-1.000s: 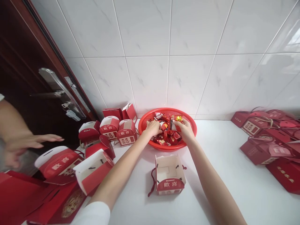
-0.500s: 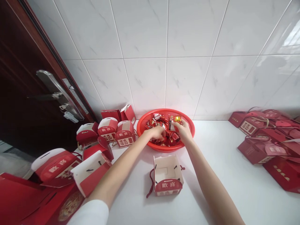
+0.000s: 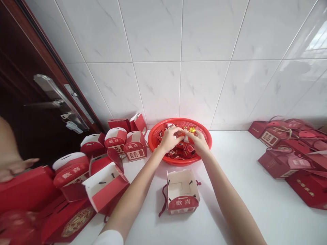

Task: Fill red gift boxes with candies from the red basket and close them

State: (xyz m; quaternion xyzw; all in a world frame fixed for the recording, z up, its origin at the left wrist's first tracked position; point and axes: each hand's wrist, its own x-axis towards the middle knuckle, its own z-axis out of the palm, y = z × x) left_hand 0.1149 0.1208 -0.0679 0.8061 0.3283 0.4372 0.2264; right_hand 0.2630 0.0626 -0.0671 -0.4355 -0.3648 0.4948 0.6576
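Observation:
A red plastic basket (image 3: 152, 137) holds many red-wrapped candies (image 3: 189, 149). Over it both of my hands come together. My left hand (image 3: 171, 139) has its fingers curled into a pinch against the fingertips of my right hand; what it grips, if anything, is hidden. My right hand (image 3: 199, 142) is closed on wrapped candies, and a shiny gold wrapper (image 3: 192, 130) shows just beyond its fingers. In front of the basket, an open red and white gift box (image 3: 182, 190) stands with its top apart and a dark red cord at its sides.
Left of my arm stand several red gift boxes (image 3: 136, 149), some open. Another person's hand (image 3: 15, 166) is over a red box at the far left. More red boxes (image 3: 283, 160) are piled at the right. A tiled wall (image 3: 158, 92) rises behind; a dark door (image 3: 15, 68) is at left.
My left hand has lifted from the candies and moved to meet my right hand. Another person's hand has appeared at the far left, and boxes there have shifted.

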